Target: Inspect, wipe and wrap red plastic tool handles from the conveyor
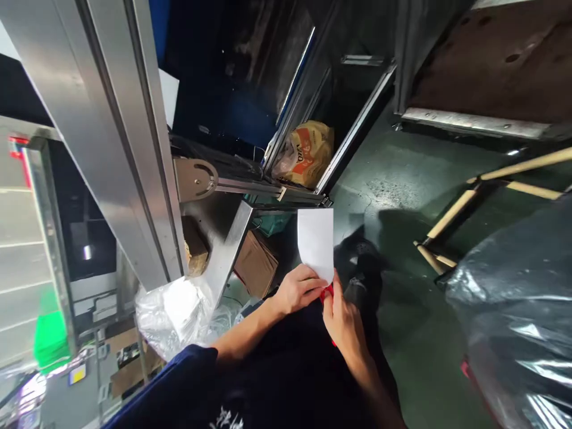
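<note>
A white sheet point(316, 243) with a rounded lower edge is held upright in front of my body. My left hand point(300, 288) pinches its lower edge between thumb and fingers. Close beside it on the right, my right hand point(343, 316) is closed around a red object point(328, 293), which touches the sheet's lower right corner. Fingers cover most of the red object, so its full shape is hidden.
A large metal beam point(111, 131) slants down on the left. Clear plastic wrapping point(174, 313) lies below it. A yellow bag point(310, 155) sits inside a frame ahead. Grey plastic sheeting point(513, 304) and a tan-tubed frame point(452, 214) are at right.
</note>
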`<state>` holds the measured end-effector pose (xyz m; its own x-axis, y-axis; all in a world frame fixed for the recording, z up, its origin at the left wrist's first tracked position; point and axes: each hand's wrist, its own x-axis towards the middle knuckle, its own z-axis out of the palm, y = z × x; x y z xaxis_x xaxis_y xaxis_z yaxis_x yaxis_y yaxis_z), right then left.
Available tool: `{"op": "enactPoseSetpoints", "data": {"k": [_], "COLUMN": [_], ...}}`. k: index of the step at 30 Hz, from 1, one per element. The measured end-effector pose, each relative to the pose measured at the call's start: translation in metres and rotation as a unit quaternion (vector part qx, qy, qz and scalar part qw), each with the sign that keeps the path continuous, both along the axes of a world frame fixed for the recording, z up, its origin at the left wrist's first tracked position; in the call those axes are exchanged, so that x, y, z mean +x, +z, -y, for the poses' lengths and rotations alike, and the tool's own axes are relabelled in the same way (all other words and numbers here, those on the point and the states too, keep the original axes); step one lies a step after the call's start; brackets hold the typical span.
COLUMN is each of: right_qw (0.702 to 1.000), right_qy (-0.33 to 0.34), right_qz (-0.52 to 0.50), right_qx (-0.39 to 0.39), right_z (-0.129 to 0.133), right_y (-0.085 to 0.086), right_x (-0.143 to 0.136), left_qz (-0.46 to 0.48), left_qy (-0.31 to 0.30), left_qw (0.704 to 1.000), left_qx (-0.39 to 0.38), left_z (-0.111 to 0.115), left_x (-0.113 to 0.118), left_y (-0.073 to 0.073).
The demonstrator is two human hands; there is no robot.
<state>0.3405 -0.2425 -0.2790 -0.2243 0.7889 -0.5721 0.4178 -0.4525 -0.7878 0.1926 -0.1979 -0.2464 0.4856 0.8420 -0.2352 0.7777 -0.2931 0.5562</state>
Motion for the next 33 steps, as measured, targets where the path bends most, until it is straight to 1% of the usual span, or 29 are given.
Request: {"op": "enactPoseSetpoints", "data": {"k": [3,6,8,11,14,16,18,21,24,27,30,33], "right_qw": [0.998,0.992,0.993,0.999,0.998,0.994,0.992,0.995,0.994,0.989,0.978,0.964], "right_qy": [0.005,0.012,0.009,0.014,0.027,0.034,0.023,-0.022,-0.084,-0.147,-0.176,-0.198], "right_qz": [-0.066,-0.104,-0.098,-0.038,0.046,0.082,0.087,0.06,0.038,0.004,-0.072,-0.111], "right_qx": [-0.023,-0.066,-0.069,-0.029,0.036,0.069,0.083,0.08,0.053,-0.003,-0.084,-0.142], "right_z": [-0.011,-0.013,-0.008,0.007,0.024,0.035,0.046,0.061,0.074,0.083,0.092,0.1], "right_y": [0.002,0.003,0.003,0.002,0.0,-0.003,-0.007,-0.011,-0.014,-0.015,-0.013,-0.009], "right_x": [-0.002,-0.005,-0.006,-0.005,-0.003,-0.001,0.0,-0.002,-0.007,-0.014,-0.019,-0.026], "left_qz": [-0.019,-0.042,-0.052,-0.058,-0.042,-0.021,-0.003,0.015,0.005,-0.046,-0.079,-0.078], "left_qy": [0.021,0.06,0.075,0.075,0.028,-0.026,-0.072,-0.098,-0.09,-0.043,0.007,0.019], "left_qw": [1.0,0.997,0.995,0.995,0.999,0.999,0.997,0.995,0.996,0.998,0.997,0.996], "left_qx": [-0.012,-0.02,-0.026,-0.03,-0.009,0.0,-0.002,-0.003,0.008,-0.006,-0.019,-0.033], "left_z": [-0.002,0.005,0.012,0.022,0.033,0.043,0.055,0.075,0.092,0.102,0.108,0.114], "left_x": [-0.013,-0.023,-0.025,-0.024,-0.019,-0.017,-0.015,-0.014,-0.014,-0.016,-0.021,-0.029], "left_y": [0.008,0.01,0.008,0.004,0.0,-0.005,-0.01,-0.016,-0.019,-0.021,-0.021,-0.019]}}
